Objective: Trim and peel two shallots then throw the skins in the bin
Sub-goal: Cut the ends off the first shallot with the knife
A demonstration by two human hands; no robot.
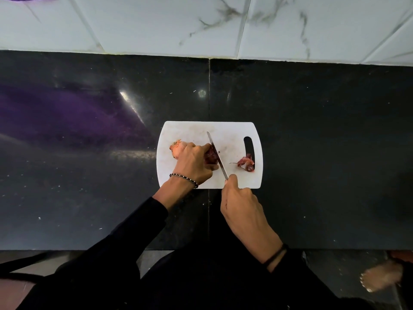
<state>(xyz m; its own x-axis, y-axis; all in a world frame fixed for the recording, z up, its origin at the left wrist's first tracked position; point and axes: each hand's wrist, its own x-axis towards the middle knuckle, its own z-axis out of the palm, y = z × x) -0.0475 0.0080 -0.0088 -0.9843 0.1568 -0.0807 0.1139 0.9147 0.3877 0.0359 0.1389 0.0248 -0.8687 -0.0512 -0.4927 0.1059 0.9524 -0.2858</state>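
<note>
At the left of the frame a dark counter [89, 175] is reflecting a purple sheen, and near the middle a white cutting board [190, 130] is lying on it. At the board's left edge a pale shallot [177, 148] is sitting in its papery orange skin with the root tuft showing, so it looks untrimmed and unpeeled. Just to its right the left hand [193, 162] is reaching in from the lower left, its fingers curled down over a dark red shallot [211, 156] and pinning it to the board. A knife [215, 153] is crossing the board diagonally, its blade lying against the right end of that shallot, so this looks like a trimming cut on one end. Below the board's lower edge the right hand [241, 204] is gripping the knife, fingers wrapped tight round a handle that is hidden inside the fist. Further right, beside the board's handle slot, a small heap of skins [245, 163] is lying well apart from the blade. Judging from this, the task is about half done: the red shallot is being finished, while the pale one is waiting for its trim and peel, and all the skins need binning. No bin is showing in the frame.
</note>
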